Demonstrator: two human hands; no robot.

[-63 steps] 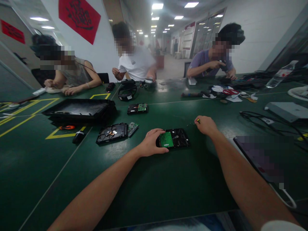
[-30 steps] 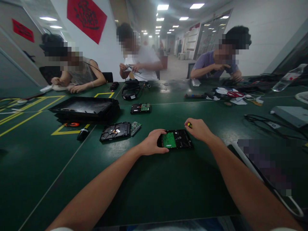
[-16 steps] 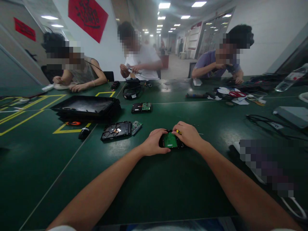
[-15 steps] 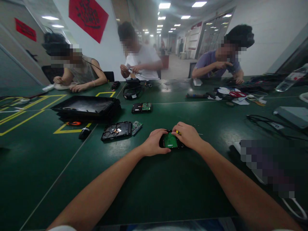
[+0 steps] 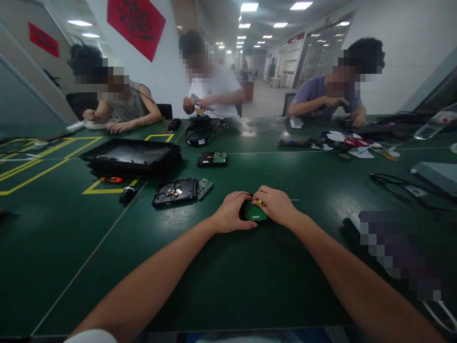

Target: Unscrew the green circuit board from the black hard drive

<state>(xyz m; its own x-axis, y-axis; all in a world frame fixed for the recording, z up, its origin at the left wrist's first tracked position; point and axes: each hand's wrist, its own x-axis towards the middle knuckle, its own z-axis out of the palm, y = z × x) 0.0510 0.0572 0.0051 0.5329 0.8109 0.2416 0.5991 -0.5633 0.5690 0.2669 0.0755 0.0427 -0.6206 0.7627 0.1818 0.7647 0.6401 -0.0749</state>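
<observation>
one hand braces the hard drive (image 5: 251,212), the other holds a tool to it.
through the head view, i see the drive lying on the counter (image 5: 250,276), between both hands. the left hand (image 5: 230,213) grasps its left end, thumb at the near edge, fingers at the far one; the right hand (image 5: 275,206) pinches a small yellow tool (image 5: 261,202) above the green board (image 5: 259,216), its tip hidden from me. for good work here, i'd want the left grip firm on the edges and off the circuitry, and the tool square to the surface with even pressure, so it doesn't skid. i'd also mind the tiny bits (image 5: 291,186), perhaps screws, beyond the right hand: a loose wrist could scatter them.
</observation>
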